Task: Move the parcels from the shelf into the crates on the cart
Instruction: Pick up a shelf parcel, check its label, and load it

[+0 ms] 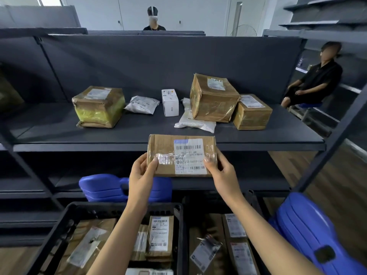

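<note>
1. Parcel under handling: we note a flat brown parcel [181, 155] with a white barcode label, held in the air just in front of the front edge of the shelf [59, 133] and not touching it.
2. Left hand [142, 171]: it grips the parcel's left end, with the thumb laid on the top face over a strip of clear tape and the fingers wrapped round the edge.
3. Right hand [220, 171]: it grips the parcel's right end, with the thumb pressed on the corner of the label and the other fingers behind the parcel.
4. On the shelf we count six items:
   - a box with yellow tape [99, 107] towards the left
   - a grey bag [142, 104]
   - an upright white box [170, 102] at the middle
   - a large brown box [213, 98] resting partly on a white bag [195, 122]
   - a small brown box [252, 112] touching the large one at the right
5. Below the shelf's front edge, the left crate [119, 206] and right crate [214, 205] stand side by side, and each holds labelled brown parcels.
6. Beyond the shelf, we see one person standing behind it and another seated off its right end.
</note>
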Demonstrator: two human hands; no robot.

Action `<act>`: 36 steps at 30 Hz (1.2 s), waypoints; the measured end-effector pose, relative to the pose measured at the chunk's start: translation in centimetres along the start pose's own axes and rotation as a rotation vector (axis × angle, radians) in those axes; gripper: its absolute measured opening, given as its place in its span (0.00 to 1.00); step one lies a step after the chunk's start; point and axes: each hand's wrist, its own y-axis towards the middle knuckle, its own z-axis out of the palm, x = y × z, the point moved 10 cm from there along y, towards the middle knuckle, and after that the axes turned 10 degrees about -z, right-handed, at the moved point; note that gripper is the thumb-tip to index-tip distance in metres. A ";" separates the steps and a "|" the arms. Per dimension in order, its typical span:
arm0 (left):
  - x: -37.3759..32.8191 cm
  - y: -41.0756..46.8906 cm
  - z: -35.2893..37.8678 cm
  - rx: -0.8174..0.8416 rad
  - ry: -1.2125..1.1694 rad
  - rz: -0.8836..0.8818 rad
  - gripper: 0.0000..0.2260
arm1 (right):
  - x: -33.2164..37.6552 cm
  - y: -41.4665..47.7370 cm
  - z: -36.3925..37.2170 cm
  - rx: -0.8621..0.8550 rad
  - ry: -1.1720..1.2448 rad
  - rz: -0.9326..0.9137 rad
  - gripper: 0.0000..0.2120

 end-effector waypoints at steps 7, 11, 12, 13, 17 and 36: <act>0.1 -1.4 -1.5 0.036 -0.012 -0.015 0.16 | 1.1 -0.4 -0.2 0.002 0.040 -0.003 0.19; -1.7 -1.5 -1.2 0.077 0.039 0.030 0.08 | 0.8 0.5 -0.5 0.024 0.123 0.103 0.20; -2.1 -1.5 -1.0 0.096 0.051 0.041 0.07 | 0.7 0.6 -0.6 0.032 0.126 0.125 0.22; -2.5 -1.6 -0.9 0.110 0.058 0.051 0.07 | 0.7 0.7 -0.8 0.030 0.122 0.135 0.21; -3.3 -1.2 -1.3 0.068 -0.013 0.053 0.16 | 1.0 0.1 -1.0 -0.062 0.219 0.146 0.10; 1.6 -4.9 0.4 0.056 -0.389 -0.107 0.26 | -0.1 -2.5 -0.6 -0.116 0.246 0.183 0.16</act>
